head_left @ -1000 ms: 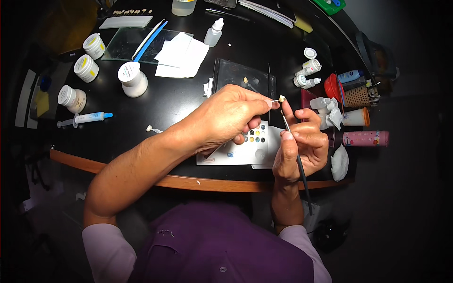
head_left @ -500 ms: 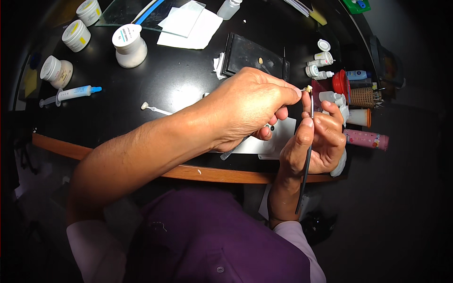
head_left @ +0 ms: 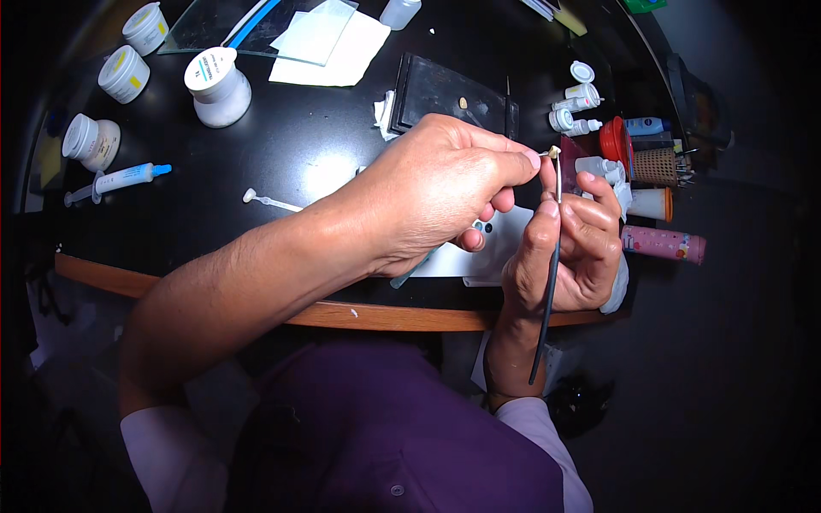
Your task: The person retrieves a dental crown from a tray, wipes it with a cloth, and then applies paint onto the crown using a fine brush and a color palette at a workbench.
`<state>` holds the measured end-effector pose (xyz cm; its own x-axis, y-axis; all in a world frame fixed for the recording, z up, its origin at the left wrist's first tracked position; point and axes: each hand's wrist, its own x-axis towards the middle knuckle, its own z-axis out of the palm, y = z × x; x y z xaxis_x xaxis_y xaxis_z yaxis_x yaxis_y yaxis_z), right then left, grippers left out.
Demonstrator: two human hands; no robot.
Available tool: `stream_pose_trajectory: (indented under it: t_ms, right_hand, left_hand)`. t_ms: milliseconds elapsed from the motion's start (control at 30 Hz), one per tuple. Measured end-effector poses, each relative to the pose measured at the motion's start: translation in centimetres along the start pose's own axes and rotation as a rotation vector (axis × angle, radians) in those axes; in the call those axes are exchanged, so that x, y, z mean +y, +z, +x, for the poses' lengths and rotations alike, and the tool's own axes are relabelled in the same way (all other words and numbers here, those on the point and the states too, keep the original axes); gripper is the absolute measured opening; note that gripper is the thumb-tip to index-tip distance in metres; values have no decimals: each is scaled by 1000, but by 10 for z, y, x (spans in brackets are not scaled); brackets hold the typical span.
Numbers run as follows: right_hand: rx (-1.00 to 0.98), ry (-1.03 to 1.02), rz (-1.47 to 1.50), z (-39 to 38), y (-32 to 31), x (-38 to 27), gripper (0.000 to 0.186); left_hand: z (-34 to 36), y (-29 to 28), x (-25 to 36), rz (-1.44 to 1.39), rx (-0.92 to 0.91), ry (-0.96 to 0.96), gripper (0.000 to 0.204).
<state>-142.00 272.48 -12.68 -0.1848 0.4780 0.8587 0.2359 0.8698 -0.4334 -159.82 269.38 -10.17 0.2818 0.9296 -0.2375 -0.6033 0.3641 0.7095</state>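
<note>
Fingers pinched together, my left hand holds a thin pin with a small cream tooth crown on its end. My right hand grips a slim brush with a dark handle between thumb and fingers. The brush's tip points up at the crown; whether it touches cannot be made out. Just beyond my left hand is a black slab with a loose tooth-coloured crown on it. Left of my wrist lies a white, tooth-like piece on a pale stem.
Several white-lidded jars and a syringe stand or lie on the left. A glass plate overlaps white paper at the back. Small bottles, a red container and a pink tube crowd the right side.
The whole view has shifted slightly, with the table things now a little further left. The crown and brush stay close together, with only small finger movement.
</note>
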Motion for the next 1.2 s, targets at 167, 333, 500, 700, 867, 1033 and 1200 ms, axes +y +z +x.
stream_pose_trajectory:
  t_ms: [167,333,500,700,867,1033,1200]
  right_hand:
    - [-19,3,-9,1,-2,-1,19]
    - [10,11,-10,1,-1,-1,17]
    - [17,-3,22,1,0,0,17]
    - [38,18,36,0,2,-1,17]
    - [50,21,51,0,3,-1,18]
    - [9,-8,26,2,1,1,18]
    - [1,-15,12,2,1,0,19]
  left_hand:
    - [0,-1,0,13,-8,7,36]
    - [0,-1,1,23,-10,-13,37]
    - [-1,1,3,22,4,-24,40]
    - [-2,0,5,20,-3,-50,36]
    - [-2,1,6,22,1,-53,36]
    - [-1,3,6,31,27,-65,38]
    - [-2,4,7,48,32,-60,38]
